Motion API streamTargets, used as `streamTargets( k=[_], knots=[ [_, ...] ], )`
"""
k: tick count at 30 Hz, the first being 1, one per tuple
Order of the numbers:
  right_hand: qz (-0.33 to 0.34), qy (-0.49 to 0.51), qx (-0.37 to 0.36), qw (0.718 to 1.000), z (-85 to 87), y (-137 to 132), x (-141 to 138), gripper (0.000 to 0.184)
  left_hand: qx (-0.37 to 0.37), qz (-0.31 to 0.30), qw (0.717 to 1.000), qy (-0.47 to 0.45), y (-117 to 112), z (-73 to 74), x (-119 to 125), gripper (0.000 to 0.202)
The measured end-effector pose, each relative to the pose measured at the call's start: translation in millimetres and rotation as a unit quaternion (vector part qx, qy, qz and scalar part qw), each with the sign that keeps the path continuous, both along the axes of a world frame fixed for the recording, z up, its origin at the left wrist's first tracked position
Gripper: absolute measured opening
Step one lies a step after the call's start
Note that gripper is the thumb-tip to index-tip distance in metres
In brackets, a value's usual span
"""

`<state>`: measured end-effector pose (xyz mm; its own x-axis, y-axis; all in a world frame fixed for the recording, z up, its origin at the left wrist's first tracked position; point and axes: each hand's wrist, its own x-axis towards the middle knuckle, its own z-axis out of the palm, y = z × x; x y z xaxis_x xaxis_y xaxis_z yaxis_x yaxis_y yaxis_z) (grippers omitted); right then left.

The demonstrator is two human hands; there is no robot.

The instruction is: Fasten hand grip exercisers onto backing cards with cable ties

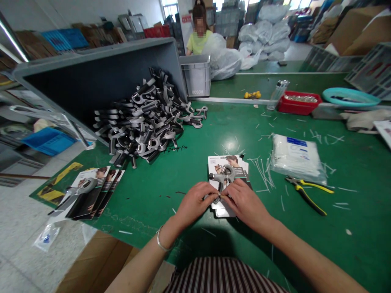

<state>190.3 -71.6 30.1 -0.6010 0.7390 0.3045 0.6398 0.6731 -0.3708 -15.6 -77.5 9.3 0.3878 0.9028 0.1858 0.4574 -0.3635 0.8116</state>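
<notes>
A grey-and-black hand tool (226, 174) with a rounded, hook-like head lies on a small stack of printed cardboard cards (225, 212). My left hand (200, 199) is closed in a pinch at the lower end of the tool. From the other side my right hand (243, 200) pinches at the same spot, fingertips almost meeting the left ones. Whatever sits between the fingers is too small to make out. To the right are scattered thin white cable ties (263, 173), a plastic bag of cable ties (295, 158) and yellow-and-black cutting pliers (308, 195).
A tipped grey crate (100, 53) spills a heap of similar tools (149, 118) at left. More cards (105, 193) with one tool lie at the table's left edge. Further back are a grey bin (195, 77), red tray (299, 106), turquoise dish (351, 97) and a seated person (198, 40).
</notes>
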Motion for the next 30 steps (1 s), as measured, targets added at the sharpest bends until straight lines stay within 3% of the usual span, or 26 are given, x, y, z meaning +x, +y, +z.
streamTargets(
  k=[5,11,19,27,30],
  knots=[
    [0.001,-0.029,0.008,1.0,0.4,1.1,-0.1,0.02,-0.054,0.016,0.996,-0.069,0.5,-4.0,-1.3,0.013],
    [-0.001,-0.029,0.008,1.0,1.8,1.6,-1.3,0.02,-0.06,0.0,0.995,-0.074,0.7,-1.4,-2.2,0.015],
    [-0.006,0.034,-0.024,0.999,-5.6,-0.2,-0.6,0.017,0.038,-0.014,0.998,0.053,0.8,3.7,-0.4,0.015],
    [-0.045,0.08,-0.076,0.993,-11.2,-4.2,-1.3,0.007,0.137,0.007,0.968,0.209,-4.8,26.0,11.0,0.022],
    [-0.043,0.08,-0.066,0.994,-9.8,-6.6,-2.0,0.01,0.175,0.002,0.962,0.208,-5.6,25.5,18.0,0.023]
  ],
)
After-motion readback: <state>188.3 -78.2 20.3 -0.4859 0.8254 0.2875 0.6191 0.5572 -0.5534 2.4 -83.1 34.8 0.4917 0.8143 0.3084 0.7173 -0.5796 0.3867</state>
